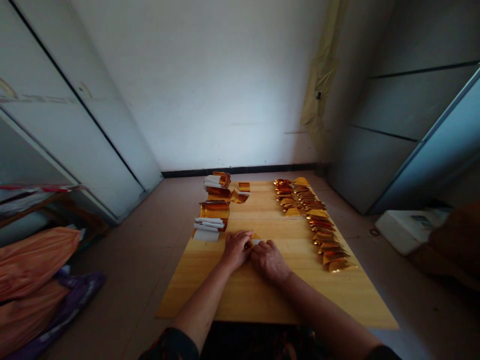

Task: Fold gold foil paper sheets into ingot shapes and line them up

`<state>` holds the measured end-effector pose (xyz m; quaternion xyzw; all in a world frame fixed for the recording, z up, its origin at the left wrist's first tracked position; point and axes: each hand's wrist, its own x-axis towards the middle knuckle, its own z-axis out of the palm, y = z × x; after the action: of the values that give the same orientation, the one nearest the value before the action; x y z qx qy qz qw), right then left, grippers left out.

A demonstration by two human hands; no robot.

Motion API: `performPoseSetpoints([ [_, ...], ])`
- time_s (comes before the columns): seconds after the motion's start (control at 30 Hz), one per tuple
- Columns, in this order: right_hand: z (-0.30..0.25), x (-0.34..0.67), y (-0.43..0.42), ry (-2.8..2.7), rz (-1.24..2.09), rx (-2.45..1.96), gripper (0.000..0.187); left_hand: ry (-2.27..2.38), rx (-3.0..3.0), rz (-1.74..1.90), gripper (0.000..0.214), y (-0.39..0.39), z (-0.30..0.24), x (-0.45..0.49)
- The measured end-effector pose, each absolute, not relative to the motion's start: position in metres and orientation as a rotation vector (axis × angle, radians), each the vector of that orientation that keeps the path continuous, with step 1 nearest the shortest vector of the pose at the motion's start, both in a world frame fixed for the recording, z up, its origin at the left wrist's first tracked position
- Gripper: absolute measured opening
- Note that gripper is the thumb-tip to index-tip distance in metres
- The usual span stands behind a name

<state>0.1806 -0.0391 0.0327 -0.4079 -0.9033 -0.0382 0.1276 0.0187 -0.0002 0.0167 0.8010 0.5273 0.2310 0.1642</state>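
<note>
Near the middle of the wooden board, my left hand [237, 250] and my right hand [270, 261] come together over a sheet of gold foil paper [256, 241]. Fingers of both hands are closed on it, and a pale patch and a gold corner show between them. Most of the sheet is hidden by the hands. To the left lie stacks of gold paper sheets [214, 210] with white backs, partly curled. Rows of folded gold paper pieces [328, 245] overlap along the board's right side.
The wooden board [277, 302] stands before a white wall [225, 90]. Cabinets [397, 110] rise on the right, with a white box [407, 230] below. At left are a white cabinet [101, 145] and orange cloth or bags [37, 260]. A few loose gold sheets [242, 196] lie beyond my hands.
</note>
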Motion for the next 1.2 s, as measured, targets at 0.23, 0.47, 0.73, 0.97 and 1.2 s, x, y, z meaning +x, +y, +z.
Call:
performPoseSetpoints([
  [0.23, 0.031, 0.188, -0.038, -2.557, -0.058, -1.253, 0.018, 1.492, 2.387, 0.608, 0.023, -0.005, 0.025, 0.019],
  [0.47, 0.042, 0.217, -0.023, -2.634, 0.016, -1.189, 0.021, 1.405, 2.55, 0.509, 0.032, -0.006, 0.04, 0.012],
  [0.73, 0.053, 0.227, -0.01, -2.677, 0.064, -1.198, 0.015, 1.367, 2.695, 0.511, 0.022, -0.004, 0.042, 0.014],
  [0.97, 0.038, 0.206, -0.022, -2.523, -0.02, -1.47, 0.014, 1.398, 2.766, 0.593, 0.023, -0.005, 0.031, 0.018],
  [1.2, 0.029, 0.203, -0.024, -2.424, -0.073, -1.619, 0.016, 1.419, 2.773, 0.576, 0.023, -0.009, 0.03, 0.028],
])
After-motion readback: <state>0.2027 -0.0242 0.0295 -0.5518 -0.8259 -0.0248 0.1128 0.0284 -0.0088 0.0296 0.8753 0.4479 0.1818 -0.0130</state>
